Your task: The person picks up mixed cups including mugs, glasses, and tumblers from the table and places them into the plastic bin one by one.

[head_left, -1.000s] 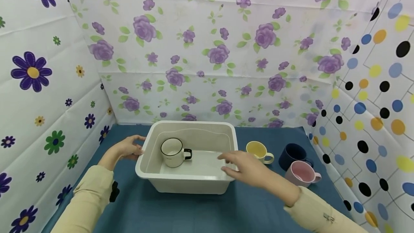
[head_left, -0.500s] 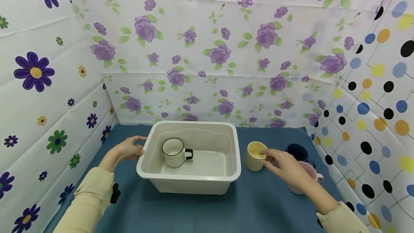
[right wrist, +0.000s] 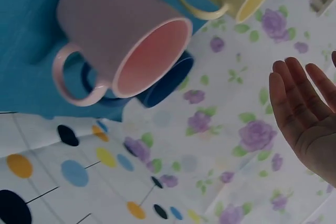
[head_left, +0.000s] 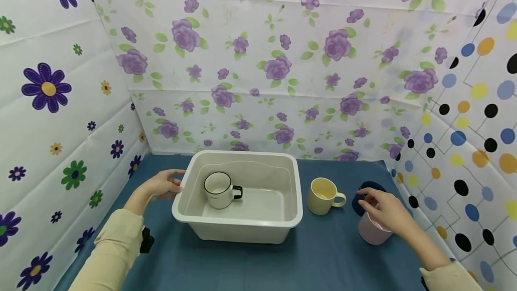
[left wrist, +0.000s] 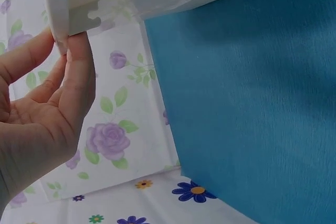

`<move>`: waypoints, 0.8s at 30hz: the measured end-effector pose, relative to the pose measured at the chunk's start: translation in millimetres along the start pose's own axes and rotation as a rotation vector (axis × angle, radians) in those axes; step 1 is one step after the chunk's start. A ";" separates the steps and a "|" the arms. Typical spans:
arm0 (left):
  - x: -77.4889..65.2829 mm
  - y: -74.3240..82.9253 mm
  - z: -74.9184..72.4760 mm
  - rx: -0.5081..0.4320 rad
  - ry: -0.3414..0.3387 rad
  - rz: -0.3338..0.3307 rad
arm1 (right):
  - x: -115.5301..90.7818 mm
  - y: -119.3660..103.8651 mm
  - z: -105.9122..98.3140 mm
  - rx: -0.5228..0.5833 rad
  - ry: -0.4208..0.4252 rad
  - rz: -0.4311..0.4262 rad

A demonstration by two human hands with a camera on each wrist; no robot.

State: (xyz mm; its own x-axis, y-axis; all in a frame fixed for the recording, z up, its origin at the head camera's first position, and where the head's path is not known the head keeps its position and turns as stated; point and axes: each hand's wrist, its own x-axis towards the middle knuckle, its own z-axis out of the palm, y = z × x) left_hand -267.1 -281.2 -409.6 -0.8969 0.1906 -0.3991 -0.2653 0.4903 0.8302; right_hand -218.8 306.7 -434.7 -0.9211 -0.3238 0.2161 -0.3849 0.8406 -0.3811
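My left hand pinches the left rim of a cream plastic basin; in the left wrist view thumb and fingers meet on its edge. Inside the basin, to the left, stands a white enamel-look mug with a black rim and handle. Over the pink mug hovers my right hand, fingers loosely extended, partly covering that mug and the navy mug behind it. In the right wrist view the hand holds nothing and is apart from the pink mug.
A yellow mug stands between the basin and the other mugs, handle to the right. Blue cloth covers the table. Patterned fabric walls close off the back and both sides.
My right hand has moved right, from the basin's right rim past the yellow mug to above the pink mug. My left hand stays on the basin's rim.
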 end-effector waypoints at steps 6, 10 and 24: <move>0.8 -0.9 -0.9 0.001 0.009 0.033 | -9.2 31.0 -4.3 -0.033 0.071 -0.017; 2.2 -9.0 -2.8 0.018 0.006 0.075 | -12.1 46.3 -9.8 -0.042 0.017 0.007; 6.1 -26.1 -1.3 -0.226 0.012 0.090 | -16.9 78.1 5.1 -0.039 -0.208 0.001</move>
State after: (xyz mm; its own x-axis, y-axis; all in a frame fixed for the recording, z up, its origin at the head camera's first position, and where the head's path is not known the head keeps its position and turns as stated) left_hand -266.1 -293.9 -433.2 -0.9243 0.2144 -0.3158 -0.2550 0.2687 0.9289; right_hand -233.6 375.6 -472.7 -0.9153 -0.4022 0.0236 -0.3850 0.8560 -0.3450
